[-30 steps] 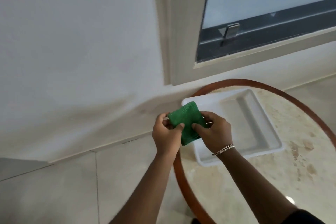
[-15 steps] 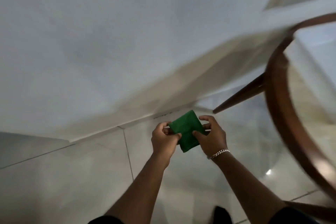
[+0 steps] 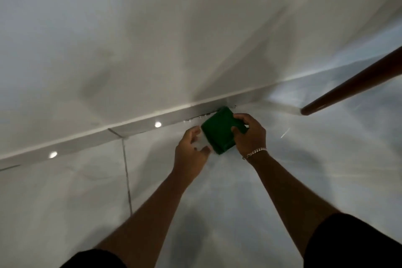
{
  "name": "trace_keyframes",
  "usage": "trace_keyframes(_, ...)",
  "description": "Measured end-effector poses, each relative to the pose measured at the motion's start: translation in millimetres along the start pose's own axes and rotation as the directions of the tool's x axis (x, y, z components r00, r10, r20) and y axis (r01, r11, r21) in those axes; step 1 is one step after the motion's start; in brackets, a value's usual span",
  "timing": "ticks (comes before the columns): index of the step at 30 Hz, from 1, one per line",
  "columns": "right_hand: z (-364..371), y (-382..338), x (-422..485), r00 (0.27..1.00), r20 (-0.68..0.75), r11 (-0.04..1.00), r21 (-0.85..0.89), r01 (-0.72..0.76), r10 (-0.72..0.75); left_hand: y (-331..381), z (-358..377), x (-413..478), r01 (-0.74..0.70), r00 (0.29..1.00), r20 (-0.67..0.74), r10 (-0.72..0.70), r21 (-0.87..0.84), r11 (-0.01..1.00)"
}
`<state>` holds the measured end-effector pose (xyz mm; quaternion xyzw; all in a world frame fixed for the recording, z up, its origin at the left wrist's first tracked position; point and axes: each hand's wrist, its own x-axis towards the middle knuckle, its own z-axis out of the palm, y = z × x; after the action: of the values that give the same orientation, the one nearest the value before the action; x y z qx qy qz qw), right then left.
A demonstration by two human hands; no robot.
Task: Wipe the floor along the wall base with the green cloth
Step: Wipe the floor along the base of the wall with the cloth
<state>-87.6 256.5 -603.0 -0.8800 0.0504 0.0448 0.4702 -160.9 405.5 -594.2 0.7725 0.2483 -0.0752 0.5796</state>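
A folded green cloth (image 3: 218, 129) is held low over the glossy tiled floor (image 3: 217, 191), just in front of the white skirting (image 3: 134, 126) at the wall base. My right hand (image 3: 250, 135), with a chain bracelet on the wrist, grips the cloth's right side. My left hand (image 3: 191, 150) is just left of the cloth, fingers curled and apart, a small gap between it and the cloth. Dark specks lie along the skirting right behind the cloth.
A brown wooden table leg (image 3: 352, 85) slants down from the right edge to the floor near the wall. A white wall (image 3: 152, 39) fills the upper half. A tile joint (image 3: 127, 172) runs towards me on the left.
The view dropped closer to the floor and the table top left the frame. Both hands moved the cloth down to the wall base. My left hand let go of the cloth.
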Motion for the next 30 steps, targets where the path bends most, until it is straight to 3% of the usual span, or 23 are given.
trace_keyframes(2,11,10,4,0.995,-0.074,0.987,-0.150,0.056,-0.068,-26,-11,1,-0.152,0.987,-0.019,0.159,0.218,0.964)
trace_keyframes(4,22,11,-1,0.975,-0.095,0.925,-0.346,0.156,-0.200,-55,-28,2,-0.283,0.942,-0.001,0.334,0.531,0.799)
trace_keyframes(7,41,17,-14,0.947,0.065,0.779,-0.552,0.296,-0.314,-87,-47,10,-0.286,0.916,0.078,0.393,0.814,0.506)
trace_keyframes(9,45,26,-11,0.935,0.119,0.730,-0.594,0.337,-0.334,-93,-52,14,-0.244,0.920,0.068,0.387,0.870,0.428)
trace_keyframes(13,29,43,13,0.937,0.088,0.677,-0.669,0.307,-0.338,-91,-53,18,-0.192,0.928,0.023,0.373,0.885,0.424)
trace_keyframes(19,35,28,21,0.975,-0.144,0.803,-0.594,0.054,-0.171,-89,-52,17,-0.174,0.939,0.035,0.341,0.906,0.386)
trace_keyframes(22,76,4,-6,0.976,-0.061,0.810,-0.569,0.138,-0.209,-89,-51,17,-0.180,0.944,0.046,0.326,0.901,0.394)
trace_keyframes(26,75,9,-10,0.944,0.101,0.720,-0.622,0.307,-0.316,-89,-52,18,-0.175,0.945,0.045,0.323,0.906,0.385)
trace_keyframes(30,26,38,29,0.970,-0.014,0.692,-0.704,0.162,-0.241,-90,-52,17,-0.169,0.940,0.038,0.340,0.916,0.365)
